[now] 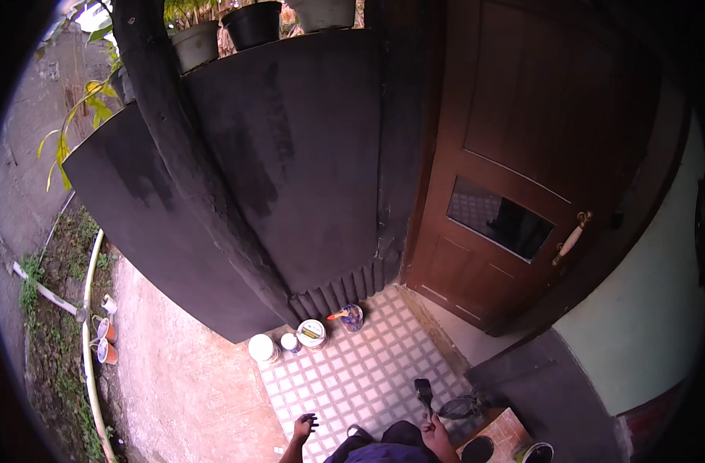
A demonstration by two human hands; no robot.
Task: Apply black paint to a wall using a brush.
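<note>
My right hand (433, 433) is closed around the handle of a paintbrush (423, 392), whose wide dark bristles point up and away from me. Over the tiled floor (368, 363) hangs my left hand (305, 425), fingers spread and nothing in it. Dark smudges show on its fingers. Ahead stands a low dark-painted wall (314, 147) with uneven darker patches. A thick dark post (190, 162) leans across it. Close to my right hand lies a dark, crumpled-looking object (460, 405) that I cannot make out.
Along the wall's foot stand white tubs (264, 349) and a stained container (352, 317) with an orange-handled tool. Right are a brown door (484, 185) and a brick-coloured ledge (505, 432) bearing dark round containers (538, 454). Flowerpots (252, 25) top the wall. Left, orange pots (106, 351) sit beside a pipe (89, 363).
</note>
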